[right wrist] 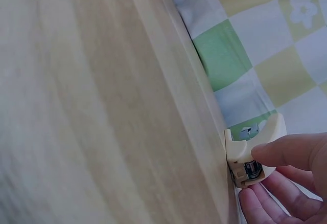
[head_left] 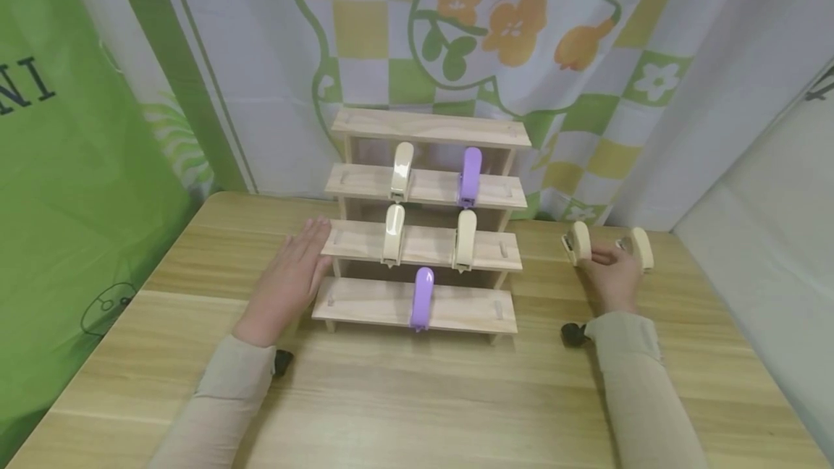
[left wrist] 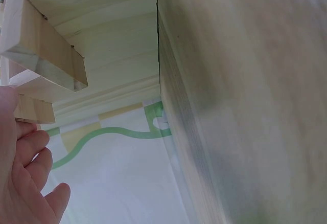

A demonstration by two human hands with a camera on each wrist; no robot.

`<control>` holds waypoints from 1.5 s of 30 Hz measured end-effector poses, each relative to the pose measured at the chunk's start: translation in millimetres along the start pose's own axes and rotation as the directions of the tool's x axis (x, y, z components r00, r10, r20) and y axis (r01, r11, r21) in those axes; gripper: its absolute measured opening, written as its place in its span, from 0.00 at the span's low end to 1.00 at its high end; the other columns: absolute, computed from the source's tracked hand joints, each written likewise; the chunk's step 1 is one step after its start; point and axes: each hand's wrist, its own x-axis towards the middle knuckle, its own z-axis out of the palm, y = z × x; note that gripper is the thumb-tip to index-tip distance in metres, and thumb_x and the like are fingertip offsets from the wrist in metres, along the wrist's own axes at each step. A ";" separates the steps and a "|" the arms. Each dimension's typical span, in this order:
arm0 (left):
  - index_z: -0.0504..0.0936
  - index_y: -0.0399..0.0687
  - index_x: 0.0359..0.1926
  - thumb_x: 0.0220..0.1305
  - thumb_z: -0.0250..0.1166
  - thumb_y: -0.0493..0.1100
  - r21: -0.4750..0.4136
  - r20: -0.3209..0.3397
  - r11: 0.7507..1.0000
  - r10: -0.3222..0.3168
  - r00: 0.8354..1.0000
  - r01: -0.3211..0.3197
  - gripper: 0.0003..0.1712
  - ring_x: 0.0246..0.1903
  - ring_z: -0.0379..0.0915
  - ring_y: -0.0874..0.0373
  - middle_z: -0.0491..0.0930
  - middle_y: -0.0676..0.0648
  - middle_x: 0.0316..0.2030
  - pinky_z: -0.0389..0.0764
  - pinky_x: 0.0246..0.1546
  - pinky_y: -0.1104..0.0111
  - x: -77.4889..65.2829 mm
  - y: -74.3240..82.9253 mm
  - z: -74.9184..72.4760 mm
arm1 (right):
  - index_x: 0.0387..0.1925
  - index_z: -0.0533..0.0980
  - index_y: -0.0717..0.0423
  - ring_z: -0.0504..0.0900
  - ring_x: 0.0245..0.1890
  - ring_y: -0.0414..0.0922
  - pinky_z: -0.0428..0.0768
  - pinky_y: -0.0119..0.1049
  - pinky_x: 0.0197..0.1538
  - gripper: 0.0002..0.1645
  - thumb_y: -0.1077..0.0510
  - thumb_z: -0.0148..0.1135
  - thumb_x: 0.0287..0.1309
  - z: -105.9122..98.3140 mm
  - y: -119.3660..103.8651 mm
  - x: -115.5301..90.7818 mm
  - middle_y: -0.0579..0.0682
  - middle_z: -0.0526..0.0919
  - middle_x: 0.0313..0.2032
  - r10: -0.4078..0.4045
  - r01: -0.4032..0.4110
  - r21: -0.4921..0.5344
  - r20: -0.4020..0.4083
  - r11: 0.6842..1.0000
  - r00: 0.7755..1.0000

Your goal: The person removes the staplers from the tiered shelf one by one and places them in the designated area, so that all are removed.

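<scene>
My left hand (head_left: 291, 277) lies along the left side of a stepped wooden rack (head_left: 417, 302), fingers straight and tips touching the shelf edge. On the right part of the table, my right hand (head_left: 614, 279) pinches a cream stapler (head_left: 578, 243) between thumb and fingers; the right wrist view shows this stapler (right wrist: 250, 157) up close. Another cream stapler (head_left: 641, 249) stands just right of that hand. A purple stapler (head_left: 422, 299) sits on the lowest step. Two cream staplers, one left (head_left: 394, 235) and one right (head_left: 465, 241), occupy the step above.
Higher up, a cream stapler (head_left: 402, 172) and a purple stapler (head_left: 469, 177) stand on one step, below the top board (head_left: 430, 127). The wooden table (head_left: 404, 404) reaches a patterned curtain (head_left: 365, 35) behind. A thin black cable (head_left: 98, 310) shows at the left.
</scene>
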 end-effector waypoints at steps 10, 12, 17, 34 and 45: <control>0.52 0.37 0.79 0.82 0.46 0.51 -0.005 -0.006 1.000 0.001 1.000 -0.001 0.35 0.77 0.46 0.42 0.51 0.38 0.78 0.51 0.76 0.42 0.6 2.1 -1.9 | 0.61 0.75 0.66 0.81 0.35 0.31 0.83 0.22 0.44 0.28 0.66 0.68 0.59 -0.2 2.9 2.5 0.54 0.84 0.49 0.004 -0.005 -0.069 -0.012 0.998 1.000; 0.52 0.37 0.79 0.82 0.46 0.50 -0.006 -0.007 1.000 0.002 1.000 -0.002 0.35 0.77 0.46 0.42 0.52 0.38 0.78 0.51 0.75 0.42 0.4 2.4 -1.9 | 0.63 0.74 0.65 0.80 0.38 0.32 0.83 0.24 0.48 0.28 0.66 0.67 0.60 -0.3 0.3 1.1 0.55 0.82 0.52 0.013 -0.014 -0.083 -0.021 0.996 1.000; 0.52 0.37 0.79 0.82 0.46 0.51 -0.005 -0.008 1.000 0.001 1.000 -0.001 0.35 0.77 0.46 0.42 0.52 0.38 0.78 0.51 0.76 0.42 0.2 2.9 -2.0 | 0.63 0.75 0.63 0.77 0.48 0.41 0.80 0.34 0.58 0.25 0.62 0.61 0.65 -1.8 -11.9 -7.9 0.58 0.80 0.57 -0.041 0.029 -0.159 -0.074 0.987 0.996; 0.51 0.37 0.79 0.82 0.47 0.49 -0.009 -0.012 1.000 -0.004 1.000 0.004 0.34 0.77 0.46 0.43 0.52 0.38 0.78 0.51 0.76 0.43 -0.1 3.0 -2.1 | 0.53 0.81 0.67 0.78 0.42 0.30 0.80 0.23 0.52 0.17 0.63 0.57 0.67 22.5 -78.3 -64.5 0.56 0.84 0.47 -0.427 0.420 -0.094 -0.088 0.903 0.900; 0.52 0.37 0.79 0.82 0.47 0.49 -0.006 -0.015 1.000 0.000 1.000 0.000 0.34 0.77 0.46 0.42 0.52 0.38 0.78 0.51 0.76 0.43 -0.3 3.0 -2.7 | 0.49 0.81 0.70 0.79 0.44 0.32 0.82 0.24 0.53 0.14 0.69 0.59 0.64 46.0 -105.5 -97.2 0.60 0.85 0.48 -0.616 0.614 -0.051 -0.055 0.788 0.786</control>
